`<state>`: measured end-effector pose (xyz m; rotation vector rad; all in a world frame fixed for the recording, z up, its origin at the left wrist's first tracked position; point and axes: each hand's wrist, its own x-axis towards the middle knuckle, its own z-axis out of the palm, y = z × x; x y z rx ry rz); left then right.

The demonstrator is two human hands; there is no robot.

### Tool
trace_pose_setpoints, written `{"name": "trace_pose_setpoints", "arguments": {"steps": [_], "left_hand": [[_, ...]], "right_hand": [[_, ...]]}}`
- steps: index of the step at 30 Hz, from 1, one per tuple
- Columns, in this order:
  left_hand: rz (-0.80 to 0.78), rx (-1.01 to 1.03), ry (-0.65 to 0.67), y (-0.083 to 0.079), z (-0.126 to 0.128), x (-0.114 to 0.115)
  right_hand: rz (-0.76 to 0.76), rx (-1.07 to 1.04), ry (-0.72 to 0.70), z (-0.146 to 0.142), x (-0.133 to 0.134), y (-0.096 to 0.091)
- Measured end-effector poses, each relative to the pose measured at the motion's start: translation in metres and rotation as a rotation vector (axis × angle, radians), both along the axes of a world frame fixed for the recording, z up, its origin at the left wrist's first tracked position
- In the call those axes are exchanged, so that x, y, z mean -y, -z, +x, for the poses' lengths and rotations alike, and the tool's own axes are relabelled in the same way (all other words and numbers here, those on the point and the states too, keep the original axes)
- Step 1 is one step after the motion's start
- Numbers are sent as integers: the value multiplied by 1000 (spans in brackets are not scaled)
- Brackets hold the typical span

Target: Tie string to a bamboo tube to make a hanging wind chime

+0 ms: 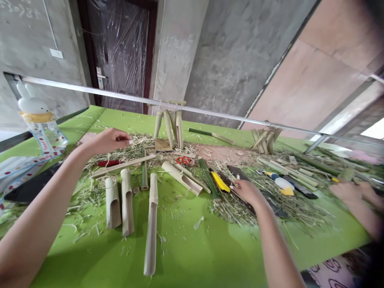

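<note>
A yellow tool (220, 182), likely stiff, best gripped mid-length, is flanked by the right hand (246, 192), grasp indiscernible; the left hand (112, 140) is held loose, empty.

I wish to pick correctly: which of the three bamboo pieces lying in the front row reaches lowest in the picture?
The rightmost bamboo piece: its hollowed end extends well below those of the left piece and the middle piece.

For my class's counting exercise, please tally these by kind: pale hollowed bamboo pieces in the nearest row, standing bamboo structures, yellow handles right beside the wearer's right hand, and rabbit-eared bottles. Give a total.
Pale hollowed bamboo pieces, nearest row: 3
Standing bamboo structures: 2
Yellow handle: 1
Rabbit-eared bottle: 1
Total: 7
</note>
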<state>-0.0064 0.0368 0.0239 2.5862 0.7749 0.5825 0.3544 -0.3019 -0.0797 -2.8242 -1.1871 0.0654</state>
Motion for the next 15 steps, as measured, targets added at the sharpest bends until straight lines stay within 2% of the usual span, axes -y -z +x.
{"name": "trace_pose_setpoints", "arguments": {"steps": [2,4,7,9,12,14,15], "left_hand": [[-12,-47,-2,0,4,4],[-18,-74,-34,0,7,8],[-28,-77,-35,1,8,9],[-17,-62,-26,3,7,6],[-5,-51,-35,6,4,-3],[-4,-43,-29,8,3,-8],[-1,-36,-19,9,3,-11]], "right_hand": [[122,-17,-101,-28,-17,-4],[181,-70,-248,-62,-38,-4],[122,-123,-383,-112,-61,3],[113,-176,-438,-134,-65,5],[128,-360,-481,-140,-61,1],[164,-398,-408,-126,-61,-4],[181,-345,-346,-115,-64,-6]]}}
